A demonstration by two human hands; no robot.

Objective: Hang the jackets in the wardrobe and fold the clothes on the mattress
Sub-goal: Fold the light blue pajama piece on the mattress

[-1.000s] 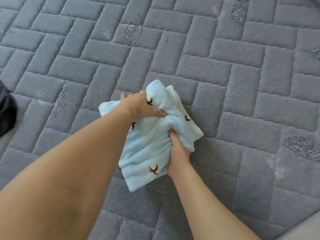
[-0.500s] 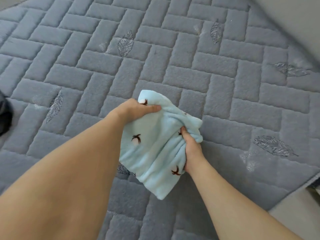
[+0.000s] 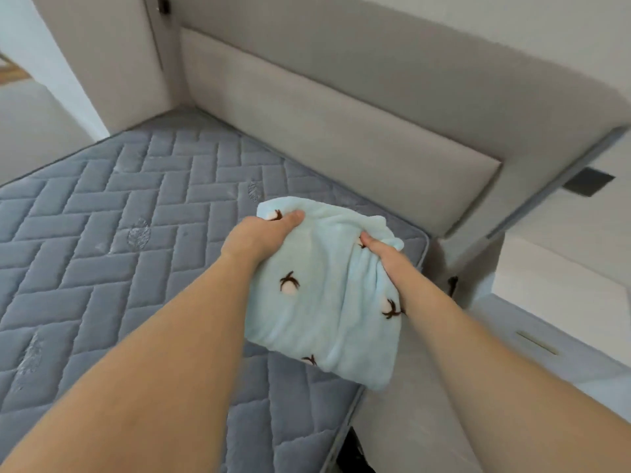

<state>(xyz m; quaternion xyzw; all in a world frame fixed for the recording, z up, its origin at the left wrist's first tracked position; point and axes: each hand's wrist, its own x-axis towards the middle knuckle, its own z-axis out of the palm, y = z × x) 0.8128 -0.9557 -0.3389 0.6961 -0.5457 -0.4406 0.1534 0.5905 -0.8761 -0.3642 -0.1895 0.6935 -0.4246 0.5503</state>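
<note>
Both hands clench the folded blue garment (image 3: 324,295): left hand (image 3: 259,233) far-left corner, right hand (image 3: 389,257) far-right, long axis toward you above the mattress (image 3: 102,233).

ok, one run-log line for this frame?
stage: folding | left hand: gripping light blue garment top edge | right hand: gripping its right side | garment: folded, held above grey mattress near headboard

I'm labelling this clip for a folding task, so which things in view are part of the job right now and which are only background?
Part of the job:
- light blue garment, folded, held in the air
- left hand and right hand, both gripping it
- grey quilted mattress

Background:
- beige padded headboard
- dark wall plate
</note>
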